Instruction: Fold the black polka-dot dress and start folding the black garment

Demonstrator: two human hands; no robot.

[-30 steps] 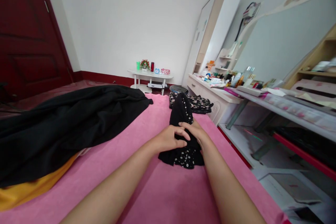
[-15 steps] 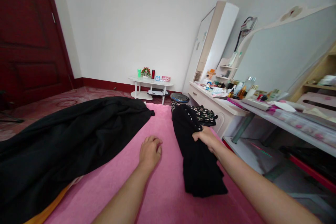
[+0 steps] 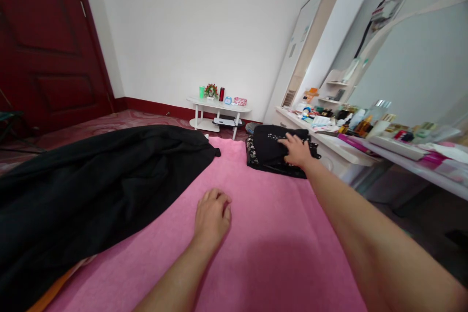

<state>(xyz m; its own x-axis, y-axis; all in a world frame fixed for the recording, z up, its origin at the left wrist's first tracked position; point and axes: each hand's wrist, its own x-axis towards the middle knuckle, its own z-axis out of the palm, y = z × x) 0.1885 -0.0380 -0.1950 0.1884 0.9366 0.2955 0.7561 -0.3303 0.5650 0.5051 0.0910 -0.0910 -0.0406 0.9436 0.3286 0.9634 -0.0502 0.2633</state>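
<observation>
My right hand (image 3: 297, 150) lies with its fingers spread on top of a folded black garment (image 3: 267, 144), which has a line of small pale buttons or dots. Under it, floral-patterned black clothing (image 3: 252, 152) shows at the edge of the stack. My left hand (image 3: 213, 212) rests on the pink bedspread (image 3: 252, 224), fingers loosely curved and nothing visible in them. To its left a large black cloth or garment (image 3: 146, 170) is spread out in loose wrinkles. Orange fabric (image 3: 54, 288) peeks from beneath its near edge.
Beyond the bed stands a small white table (image 3: 219, 104) bearing a flower pot, a green cup and a red can. Along the right, a white dressing table (image 3: 329, 144) is crowded with bottles. A dark red door (image 3: 54, 48) is at the left.
The black garment, gripped in my right hand and hanging long before, now lies folded on the stack farther away. My right hand's grip has opened. My left hand stays on the bedspread.
</observation>
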